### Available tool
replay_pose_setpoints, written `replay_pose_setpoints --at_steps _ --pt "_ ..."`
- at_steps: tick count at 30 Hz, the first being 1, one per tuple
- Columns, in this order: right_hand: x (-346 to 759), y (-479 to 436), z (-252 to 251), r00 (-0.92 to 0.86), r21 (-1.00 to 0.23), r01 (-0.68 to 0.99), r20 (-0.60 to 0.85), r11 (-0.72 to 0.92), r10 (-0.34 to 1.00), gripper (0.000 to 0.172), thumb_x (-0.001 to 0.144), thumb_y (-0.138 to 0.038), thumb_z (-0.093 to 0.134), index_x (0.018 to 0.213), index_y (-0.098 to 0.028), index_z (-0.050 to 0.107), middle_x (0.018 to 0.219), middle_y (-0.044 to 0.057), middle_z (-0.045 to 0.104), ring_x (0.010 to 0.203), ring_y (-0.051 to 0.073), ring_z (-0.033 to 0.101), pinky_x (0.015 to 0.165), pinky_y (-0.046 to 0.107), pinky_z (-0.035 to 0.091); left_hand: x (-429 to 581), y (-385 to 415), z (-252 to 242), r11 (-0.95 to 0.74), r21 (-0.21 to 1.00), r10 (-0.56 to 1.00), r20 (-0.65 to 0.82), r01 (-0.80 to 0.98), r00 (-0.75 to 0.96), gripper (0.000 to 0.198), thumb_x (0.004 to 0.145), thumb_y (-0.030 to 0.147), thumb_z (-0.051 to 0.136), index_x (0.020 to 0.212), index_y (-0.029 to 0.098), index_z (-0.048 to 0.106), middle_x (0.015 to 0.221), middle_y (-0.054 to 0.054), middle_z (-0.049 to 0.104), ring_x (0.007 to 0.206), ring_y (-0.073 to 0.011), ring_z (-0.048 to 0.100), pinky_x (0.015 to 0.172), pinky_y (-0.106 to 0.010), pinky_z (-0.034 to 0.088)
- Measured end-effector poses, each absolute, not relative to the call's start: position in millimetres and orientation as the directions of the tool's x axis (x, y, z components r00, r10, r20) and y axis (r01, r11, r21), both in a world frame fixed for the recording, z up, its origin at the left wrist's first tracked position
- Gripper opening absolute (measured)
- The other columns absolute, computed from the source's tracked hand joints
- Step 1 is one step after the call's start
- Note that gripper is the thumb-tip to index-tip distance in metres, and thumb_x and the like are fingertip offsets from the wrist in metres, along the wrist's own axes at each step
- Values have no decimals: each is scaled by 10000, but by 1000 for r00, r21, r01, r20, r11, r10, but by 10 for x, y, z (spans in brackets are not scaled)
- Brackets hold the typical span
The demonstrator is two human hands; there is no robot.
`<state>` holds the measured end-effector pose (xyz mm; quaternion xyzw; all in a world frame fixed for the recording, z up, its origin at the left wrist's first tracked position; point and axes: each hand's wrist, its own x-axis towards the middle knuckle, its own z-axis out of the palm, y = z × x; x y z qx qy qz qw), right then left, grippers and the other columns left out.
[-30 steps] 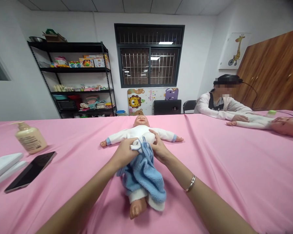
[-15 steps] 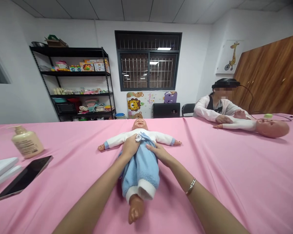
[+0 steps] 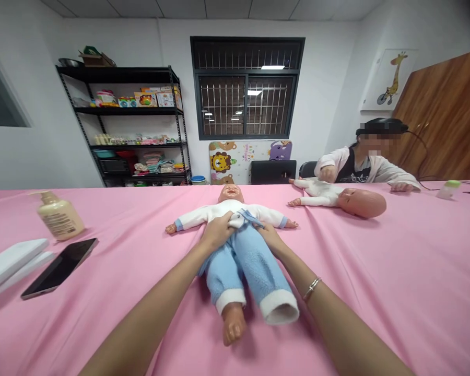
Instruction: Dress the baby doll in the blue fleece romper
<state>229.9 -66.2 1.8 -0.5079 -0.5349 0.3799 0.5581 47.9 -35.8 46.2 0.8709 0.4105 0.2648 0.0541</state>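
Note:
A baby doll lies on its back on the pink cloth, arms spread, in a white top with blue cuffs. Light blue trousers with white cuffs cover its legs. One foot sticks out of the cuff on the left; the other cuff gapes with no foot showing. My left hand is closed on the waistband at the doll's belly, beside a small white round piece. On the other side of the waist, my right hand grips the trousers' edge, its fingertips partly hidden by the fabric.
At the left stand a pump bottle, a black phone and a white flat case. Across the table a person sits behind a second doll. A small green-capped bottle stands at the right.
The empty trouser leg has swung right, away from the other leg. My right hand has moved up to the waistband. The other person's doll has shifted left, and that person's hands have come off it.

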Motion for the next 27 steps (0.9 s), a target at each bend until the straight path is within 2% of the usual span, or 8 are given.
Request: replay_pose_setpoints --at_steps 3,5,11,14,17,20,22,27 --pt "2392 -705 -1 -7 -985 138 106 105 994 281 698 -410 583 722 -140 656 630 -2 599 635 154 498 716 341 422 393 -352 536 -638 69 695 482 767 534 151 832 216 498 975 199 541 919 -76 649 906 -247 587 757 -314 395" --pt "2454 -734 -5 -95 -992 112 52 62 994 291 689 -407 613 786 -138 668 711 6 635 686 154 524 776 350 420 311 -325 559 -632 -3 685 467 775 560 118 843 219 498 944 186 548 948 -88 646 927 -253 584 768 -325 392" --pt "2508 -759 6 -242 -998 -30 -49 -58 969 358 672 -376 671 970 -178 658 1032 44 640 931 180 558 927 365 389 60 -258 428 -596 303 783 424 744 455 274 831 425 524 976 193 538 975 -58 631 909 -232 584 732 -303 434" --pt "2462 -750 6 -206 -1000 -8 -15 -17 979 333 681 -388 661 928 -165 661 981 43 650 900 187 561 906 369 400 120 -470 479 -650 318 702 599 690 385 249 840 344 522 1007 159 522 1008 -84 597 961 -225 549 819 -329 421" --pt "2414 -749 -1 -141 -999 37 22 28 990 261 712 -386 619 840 -161 657 869 29 653 788 177 560 825 362 428 353 -970 656 -838 192 452 767 511 454 206 843 327 526 970 165 535 942 -75 594 910 -207 537 834 -341 411" --pt "2389 -753 -14 -95 -996 74 43 50 995 234 731 -365 592 824 -158 651 849 30 648 758 172 549 785 352 428 587 -1529 727 -998 -56 -39 537 -10 843 131 817 354 568 805 225 587 880 -4 611 872 -165 540 845 -306 393" --pt "2382 -751 -24 -83 -998 62 26 32 996 268 718 -389 606 836 -153 652 834 32 652 745 171 545 763 346 429 672 -1773 655 -971 -190 -213 391 -149 895 173 838 340 541 736 213 596 948 -12 610 943 -173 520 886 -316 366" --pt "2365 -741 -21 -30 -1000 15 27 27 999 318 660 -421 665 814 -143 662 760 29 656 727 180 541 724 332 426 679 -1862 428 -928 -364 -113 476 78 872 250 885 274 454 688 190 583 908 -50 607 984 -199 494 939 -384 319"
